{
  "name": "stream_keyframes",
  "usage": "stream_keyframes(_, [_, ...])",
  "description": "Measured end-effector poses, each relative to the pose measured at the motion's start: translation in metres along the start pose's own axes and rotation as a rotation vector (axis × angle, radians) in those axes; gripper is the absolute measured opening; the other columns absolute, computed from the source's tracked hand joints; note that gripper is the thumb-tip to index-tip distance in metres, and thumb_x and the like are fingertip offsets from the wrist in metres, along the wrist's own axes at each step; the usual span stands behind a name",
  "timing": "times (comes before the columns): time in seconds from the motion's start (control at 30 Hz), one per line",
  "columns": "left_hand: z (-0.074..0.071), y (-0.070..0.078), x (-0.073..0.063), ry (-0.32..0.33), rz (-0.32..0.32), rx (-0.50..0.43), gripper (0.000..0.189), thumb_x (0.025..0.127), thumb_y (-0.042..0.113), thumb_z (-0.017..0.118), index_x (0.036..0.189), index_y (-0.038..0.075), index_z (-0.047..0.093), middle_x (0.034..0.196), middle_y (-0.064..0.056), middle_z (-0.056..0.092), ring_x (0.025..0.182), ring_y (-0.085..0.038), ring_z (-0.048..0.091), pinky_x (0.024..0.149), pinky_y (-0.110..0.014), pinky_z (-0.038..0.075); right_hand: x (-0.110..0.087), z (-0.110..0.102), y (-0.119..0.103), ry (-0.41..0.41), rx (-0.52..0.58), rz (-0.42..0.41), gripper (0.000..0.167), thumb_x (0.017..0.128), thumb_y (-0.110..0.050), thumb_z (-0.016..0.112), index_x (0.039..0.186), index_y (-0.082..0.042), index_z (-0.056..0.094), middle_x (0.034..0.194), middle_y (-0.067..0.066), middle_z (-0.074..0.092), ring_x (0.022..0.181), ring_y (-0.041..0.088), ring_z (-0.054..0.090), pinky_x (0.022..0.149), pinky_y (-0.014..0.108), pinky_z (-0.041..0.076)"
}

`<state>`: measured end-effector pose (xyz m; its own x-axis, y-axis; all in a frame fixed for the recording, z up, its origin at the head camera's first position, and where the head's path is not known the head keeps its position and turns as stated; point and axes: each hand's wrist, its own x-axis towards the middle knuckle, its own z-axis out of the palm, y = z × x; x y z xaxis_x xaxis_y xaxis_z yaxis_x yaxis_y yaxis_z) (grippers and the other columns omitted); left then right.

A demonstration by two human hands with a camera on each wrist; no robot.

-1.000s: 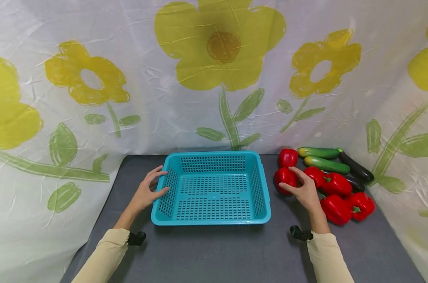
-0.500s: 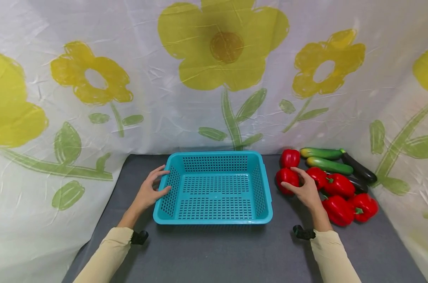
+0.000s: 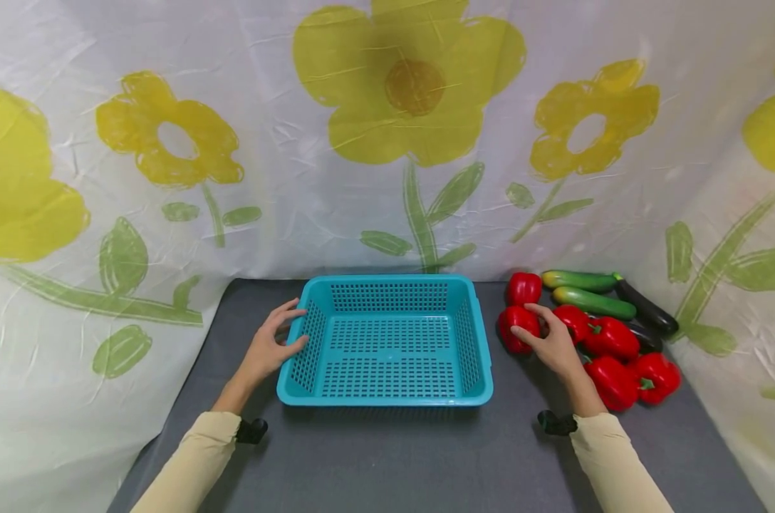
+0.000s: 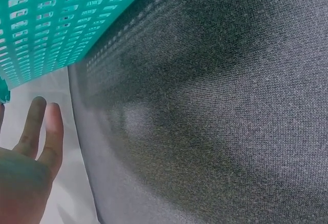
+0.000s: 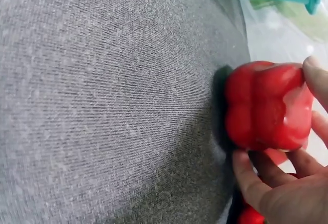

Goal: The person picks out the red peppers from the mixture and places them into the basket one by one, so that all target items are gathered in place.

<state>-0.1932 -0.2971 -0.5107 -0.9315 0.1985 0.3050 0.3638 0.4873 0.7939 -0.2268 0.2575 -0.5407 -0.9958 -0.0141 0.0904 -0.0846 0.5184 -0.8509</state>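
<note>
Your right hand (image 3: pixel 554 345) is curled round a red pepper (image 3: pixel 517 328), thumb on one side and fingers on the other, with the pepper resting on the mat at about 3 o'clock from the basket. Your left hand (image 3: pixel 268 349) lies relaxed against the basket's (image 3: pixel 387 395) left wall at 9 o'clock, fingers loose on the rim, gripping nothing.

The turquoise slotted basket holds nothing. Beyond the held pepper, at 2 to 3 o'clock, sit more red peppers (image 3: pixel 612 338), two cucumbers (image 3: pixel 586 292) and a dark aubergine (image 3: pixel 647 306), crowded together.

Everything stands on a grey fabric mat (image 3: pixel 394 456), backed by a white sheet printed with yellow flowers (image 3: pixel 413 85).

Your right wrist view shows the thumb and fingers (image 5: pixel 256 175) pressed on the pepper (image 5: pixel 266 106), which your head view half hides. The left wrist view shows only straight fingers (image 4: pixel 41 126) beside the basket wall (image 4: pixel 46 24); contact there is hard to judge.
</note>
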Motion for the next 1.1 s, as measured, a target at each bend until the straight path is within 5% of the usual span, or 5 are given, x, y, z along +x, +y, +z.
stream_keyframes(0.33, [0.003, -0.003, 0.003, 0.0, 0.005, 0.017, 0.051, 0.093, 0.001, 0.073, 0.141, 0.0, 0.055, 0.159, -0.019, 0.032, 0.121, -0.051, 0.054, 0.085, -0.065, 0.049, -0.002, 0.002, 0.005, -0.019, 0.077, 0.037, 0.071, 0.091, -0.027, 0.079, 0.15, -0.006, 0.044, 0.139, 0.025, 0.051, 0.114, 0.041, 0.05, 0.079, 0.044, 0.055])
stream_keyframes(0.53, [0.003, 0.016, 0.002, 0.006, 0.018, -0.007, 0.05, 0.09, -0.006, 0.071, 0.137, -0.009, 0.054, 0.155, -0.03, 0.031, 0.119, -0.058, 0.052, 0.083, -0.069, 0.048, -0.003, 0.004, 0.004, -0.013, 0.125, 0.085, 0.072, 0.089, -0.029, 0.082, 0.148, -0.008, 0.047, 0.136, 0.026, 0.054, 0.111, 0.04, 0.052, 0.073, 0.037, 0.055])
stream_keyframes(0.77, [-0.003, 0.04, 0.0, -0.011, -0.005, -0.005, 0.048, 0.09, -0.009, 0.07, 0.136, -0.013, 0.053, 0.153, -0.035, 0.031, 0.118, -0.06, 0.051, 0.086, -0.07, 0.046, -0.003, 0.008, 0.001, -0.027, 0.143, 0.106, 0.073, 0.085, -0.029, 0.085, 0.146, -0.01, 0.049, 0.14, 0.023, 0.049, 0.12, 0.042, 0.047, 0.08, 0.044, 0.055])
stream_keyframes(1.1, [-0.005, 0.042, -0.001, -0.009, -0.013, -0.011, 0.048, 0.091, -0.009, 0.069, 0.136, -0.013, 0.053, 0.154, -0.033, 0.031, 0.119, -0.059, 0.052, 0.086, -0.07, 0.046, -0.004, 0.011, -0.001, -0.011, 0.168, 0.06, 0.066, 0.087, -0.025, 0.084, 0.143, -0.009, 0.054, 0.14, 0.02, 0.051, 0.122, 0.041, 0.048, 0.084, 0.047, 0.055])
